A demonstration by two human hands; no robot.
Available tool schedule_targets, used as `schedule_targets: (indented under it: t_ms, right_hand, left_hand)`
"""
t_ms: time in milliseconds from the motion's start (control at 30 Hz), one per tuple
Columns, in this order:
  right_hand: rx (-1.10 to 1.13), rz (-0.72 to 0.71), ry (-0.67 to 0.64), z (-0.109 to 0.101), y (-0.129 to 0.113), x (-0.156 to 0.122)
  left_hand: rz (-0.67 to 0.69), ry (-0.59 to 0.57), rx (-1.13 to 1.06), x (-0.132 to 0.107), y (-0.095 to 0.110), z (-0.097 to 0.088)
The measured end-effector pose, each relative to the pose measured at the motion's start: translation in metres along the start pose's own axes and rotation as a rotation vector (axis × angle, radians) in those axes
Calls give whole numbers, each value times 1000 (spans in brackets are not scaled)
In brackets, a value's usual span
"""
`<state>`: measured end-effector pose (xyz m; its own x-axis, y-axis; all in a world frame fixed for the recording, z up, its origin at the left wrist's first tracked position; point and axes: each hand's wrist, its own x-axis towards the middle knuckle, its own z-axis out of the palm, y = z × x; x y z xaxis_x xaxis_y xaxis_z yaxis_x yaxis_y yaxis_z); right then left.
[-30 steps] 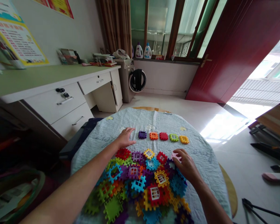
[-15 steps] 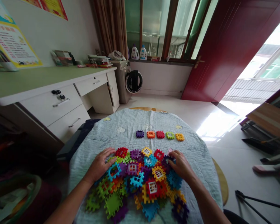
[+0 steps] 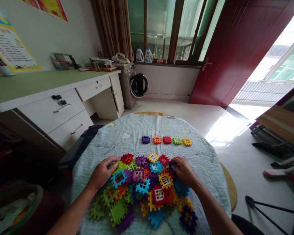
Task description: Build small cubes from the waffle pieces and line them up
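Observation:
A heap of coloured interlocking plastic tiles (image 3: 147, 189) lies on the near half of a round table under a pale blue quilted cloth (image 3: 127, 140). Beyond it several single tiles form a row: purple (image 3: 145, 139), orange (image 3: 157, 140), red (image 3: 167, 139), green (image 3: 177, 140), yellow (image 3: 187, 142). My left hand (image 3: 101, 173) rests on the heap's left edge, fingers spread over a blue frame tile. My right hand (image 3: 185, 169) sits on the heap's right side. Its fingers are curled down onto tiles at the top right corner, and what they grip is hidden.
A white desk with drawers and a green top (image 3: 63, 104) stands at the left, a dark seat (image 3: 75, 150) beside the table. A washing machine (image 3: 136, 85) and red door (image 3: 235, 49) are at the back. Black tripod legs (image 3: 262, 205) lie on the floor right.
My left hand drew back from the bare cloth near the row to the heap's left edge. My right hand shifted slightly left on the heap, covering the pink tile it touched.

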<state>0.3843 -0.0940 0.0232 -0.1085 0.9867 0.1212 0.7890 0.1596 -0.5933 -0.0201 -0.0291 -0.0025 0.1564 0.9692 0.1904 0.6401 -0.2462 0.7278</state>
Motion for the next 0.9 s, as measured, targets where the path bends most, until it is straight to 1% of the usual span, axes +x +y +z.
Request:
schedule_targets:
  t_ms: [133, 367, 500, 633, 767, 833, 900]
  right_hand:
    - [118, 53, 48, -3, 2, 2]
    - [415, 257, 171, -11, 12, 8]
    - [513, 322, 202, -11, 18, 11]
    - [454, 343, 229, -11, 22, 12]
    - [261, 327, 226, -20, 26, 11]
    - [163, 309, 206, -28, 30, 9]
    - [104, 295, 135, -38, 35, 6]
  left_hand:
    - [-1, 14, 2, -1, 4, 0]
    - [-11, 30, 9, -1, 8, -1]
    - [-13, 34, 12, -1, 7, -1]
    - [-18, 35, 20, -1, 6, 0]
    - [-28, 39, 22, -1, 7, -1]
    - [-36, 45, 24, -1, 7, 0]
    - [-43, 52, 24, -1, 7, 0]
